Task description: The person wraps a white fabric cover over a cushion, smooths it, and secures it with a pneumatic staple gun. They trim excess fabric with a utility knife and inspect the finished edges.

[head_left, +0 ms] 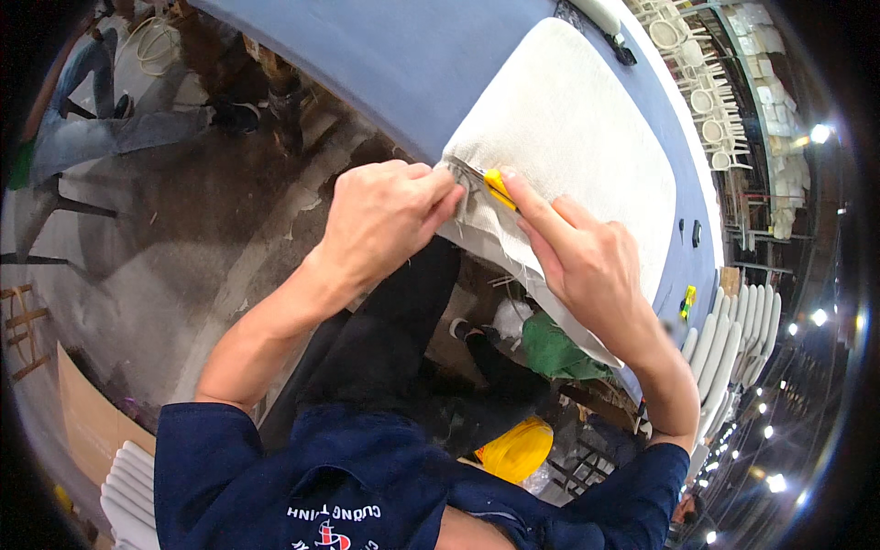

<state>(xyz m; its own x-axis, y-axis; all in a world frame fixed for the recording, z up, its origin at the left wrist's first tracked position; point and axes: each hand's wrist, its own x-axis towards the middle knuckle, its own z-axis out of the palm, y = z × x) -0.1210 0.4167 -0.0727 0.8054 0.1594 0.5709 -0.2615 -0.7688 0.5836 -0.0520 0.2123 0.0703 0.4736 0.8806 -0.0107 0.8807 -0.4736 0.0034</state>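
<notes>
Left hand [380, 225] fingers pinch the loose fabric edge [477, 215] of the white cushion [577, 137]; right hand [587, 261] fingers clamp a yellow knife [500, 188].

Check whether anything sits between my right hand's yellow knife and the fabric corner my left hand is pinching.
Nothing visible does. The left hand pinches the fabric corner of the cream cushion, and the yellow knife in the right hand already touches it.

The off-white woven fabric seat cushion [587, 137] lies on the blue desk [412, 55]. At the cushion's near-left corner sits the yellow utility knife [500, 188], left hand [380, 220] left of it, right hand [587, 261] right.
</notes>
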